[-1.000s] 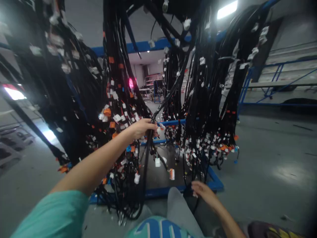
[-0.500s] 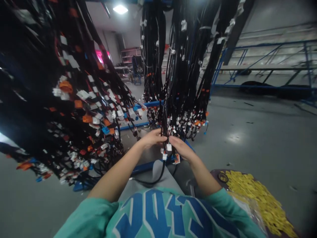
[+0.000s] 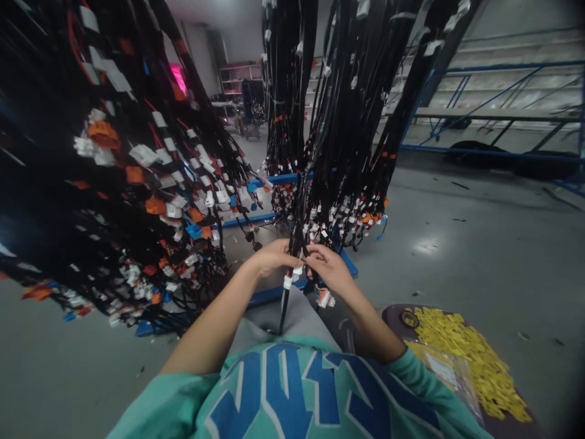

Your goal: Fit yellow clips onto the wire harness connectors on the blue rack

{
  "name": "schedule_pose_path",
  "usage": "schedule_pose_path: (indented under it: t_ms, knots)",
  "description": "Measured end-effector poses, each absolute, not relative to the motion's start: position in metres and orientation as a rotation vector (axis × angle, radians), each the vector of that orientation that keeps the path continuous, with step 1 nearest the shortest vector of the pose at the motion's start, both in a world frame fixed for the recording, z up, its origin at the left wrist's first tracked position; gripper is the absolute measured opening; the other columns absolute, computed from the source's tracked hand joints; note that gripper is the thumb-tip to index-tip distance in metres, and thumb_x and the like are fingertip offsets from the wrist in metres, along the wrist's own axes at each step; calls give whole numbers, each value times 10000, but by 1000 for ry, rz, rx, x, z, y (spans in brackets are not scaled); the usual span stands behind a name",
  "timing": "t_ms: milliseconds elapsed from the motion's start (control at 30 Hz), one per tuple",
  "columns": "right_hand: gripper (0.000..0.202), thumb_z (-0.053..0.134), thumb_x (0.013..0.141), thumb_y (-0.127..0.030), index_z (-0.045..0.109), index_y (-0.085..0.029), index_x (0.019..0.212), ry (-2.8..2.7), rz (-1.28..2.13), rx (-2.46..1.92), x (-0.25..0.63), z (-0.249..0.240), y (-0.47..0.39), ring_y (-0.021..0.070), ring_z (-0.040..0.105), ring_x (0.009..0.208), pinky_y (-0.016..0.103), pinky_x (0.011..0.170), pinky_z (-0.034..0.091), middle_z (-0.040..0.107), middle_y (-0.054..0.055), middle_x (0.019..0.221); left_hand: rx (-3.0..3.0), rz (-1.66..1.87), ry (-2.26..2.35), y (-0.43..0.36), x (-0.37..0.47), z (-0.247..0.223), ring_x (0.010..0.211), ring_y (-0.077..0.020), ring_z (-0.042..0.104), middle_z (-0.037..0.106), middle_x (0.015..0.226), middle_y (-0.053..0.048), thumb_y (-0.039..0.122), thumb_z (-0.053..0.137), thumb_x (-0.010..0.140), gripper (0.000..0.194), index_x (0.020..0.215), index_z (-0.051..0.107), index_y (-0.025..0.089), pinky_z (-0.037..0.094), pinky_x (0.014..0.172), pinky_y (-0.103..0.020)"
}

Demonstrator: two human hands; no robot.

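Observation:
My left hand point(image 3: 275, 256) is closed round the lower end of a black wire harness point(image 3: 298, 227), its thumb lying across the wires. Close by on the right, my right hand point(image 3: 329, 267) pinches a branch of the same harness. Below the fingers dangle a white connector point(image 3: 287, 282) on a black cable and a white multi-wire connector point(image 3: 325, 297) with coloured wires. Exactly what lies between the right fingertips is too small to make out.
Thick hanging harness bundles with white, orange and blue connectors point(image 3: 155, 205) fill the left side. More bundles point(image 3: 361, 122) hang ahead on a blue frame point(image 3: 286, 178). At lower right, yellow pieces point(image 3: 461, 360) lie on a round dark surface. A blue rack point(image 3: 484, 110) stands behind.
The harness end has shifted slightly left between my hands, and the cable below hangs straighter. My right fingers have curled in, and the multi-wire connector swings into clearer view.

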State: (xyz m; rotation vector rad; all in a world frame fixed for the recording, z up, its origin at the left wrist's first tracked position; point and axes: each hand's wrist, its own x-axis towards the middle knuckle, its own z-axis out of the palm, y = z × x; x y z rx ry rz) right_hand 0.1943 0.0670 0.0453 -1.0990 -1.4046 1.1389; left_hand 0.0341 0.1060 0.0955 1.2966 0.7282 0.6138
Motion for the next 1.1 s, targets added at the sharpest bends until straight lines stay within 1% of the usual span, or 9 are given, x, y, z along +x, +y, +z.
schedule_pose_path:
  t_ms: [133,200,267,433,600,733,833,967,1100]
  knots:
    - [300,540,751,-299,571,-219,1039,-1556,553,-1195,194,47,60,182,596,831,343,730,516,604,77,1013,1212,597,791,106,29,99,576,-121,565,628,635,-22,149,797,469,333,756,641,88,425,570,-227]
    - [291,536,776,-281,584,-224,1057,-1690,342,-1101,193,51,54,216,553,999,389,869,470,583,89,1089,1056,554,785,107,29,97,512,-137,568,612,580,-31,221,814,473,341,725,630,83,445,526,-250]
    - [292,528,799,-269,580,-230,1084,-1809,274,-992,191,56,49,220,526,1060,400,924,435,581,86,1095,921,543,769,109,29,95,458,-131,552,595,532,-37,237,822,465,323,642,606,76,459,489,-256]
    - [330,516,824,-291,556,-262,1150,-1851,277,-978,182,60,48,215,527,1041,397,907,434,563,74,1103,841,596,741,110,35,92,323,-54,409,490,397,17,197,760,571,250,535,533,98,391,380,-192]
    - [246,530,825,-335,616,-260,1043,-1745,289,-1009,180,60,51,201,556,927,361,826,463,584,56,956,841,590,717,107,36,90,323,-75,439,490,393,6,239,737,621,247,579,538,99,362,359,-183]
    - [195,558,801,-357,633,-253,949,-1636,333,-1048,183,63,48,191,562,874,340,780,477,586,49,910,858,535,561,107,41,87,365,-70,465,536,460,3,285,812,522,334,662,580,91,416,410,-189]
    - [302,568,778,-377,598,-239,1044,-1545,455,-1104,197,56,44,181,564,867,324,755,485,579,63,981,886,482,495,109,52,85,358,-74,450,478,389,32,356,843,462,405,648,582,108,441,439,-198]
    - [358,519,786,-381,565,-195,1089,-1328,721,-1382,260,11,21,163,590,795,303,736,483,620,50,904,896,426,508,112,71,81,401,-104,510,448,354,48,434,832,469,443,721,620,137,483,511,-214]
    - [199,556,739,-257,652,-184,896,-1067,739,-2164,346,-66,-55,184,605,796,291,753,458,663,39,831,950,448,493,118,88,77,426,-112,538,447,327,40,418,822,505,384,715,646,151,511,606,-238]
